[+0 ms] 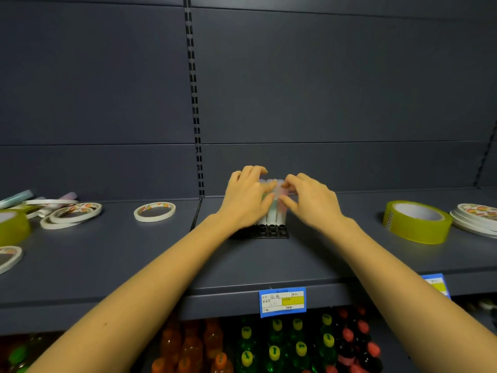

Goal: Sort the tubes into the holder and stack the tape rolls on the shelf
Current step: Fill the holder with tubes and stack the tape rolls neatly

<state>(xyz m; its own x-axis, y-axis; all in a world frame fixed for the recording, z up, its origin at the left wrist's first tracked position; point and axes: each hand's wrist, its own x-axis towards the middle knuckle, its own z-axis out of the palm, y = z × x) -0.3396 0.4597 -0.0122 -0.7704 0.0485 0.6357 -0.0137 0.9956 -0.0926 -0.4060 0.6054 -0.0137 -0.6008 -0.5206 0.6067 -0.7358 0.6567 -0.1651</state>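
Now both hands meet at the tubes [271, 216], which stand upright in a tight cluster in the back rows of the holder [271, 234]. The left hand [246, 197] wraps the cluster from its left side. Its fingers [258, 170] lie pressed together and curl over the caps, and its thumb rests against the front of a greenish tube. The right hand [312, 200] comes in from the other side. Its fingers [293, 181] bend over the caps at the right end, and thumb and forefinger close on the pinkish outer tube. The two sets of fingertips nearly touch above the middle caps. Just below the thumbs, the holder's front holes show as dark rings.

The holder sits on the shelf [269, 265], between the two wrists. Well to the left of the left fingers a thin roll [154, 211] lies flat. Farther that way lies a pile [71, 215] of thin rolls, overlapping loosely, with loose tubes [16, 197] on their sides behind it and a yellow roll [12, 227] at the frame's edge. Well to the right of the right fingers a wide roll [416, 220] of yellow tape lies flat, and just beyond it sits a stack [476, 216] of thin rolls. Under the forearms, on the shelf's front lip, hangs a blue label [282, 301]. Below it stand bottles [274, 351] with coloured caps.
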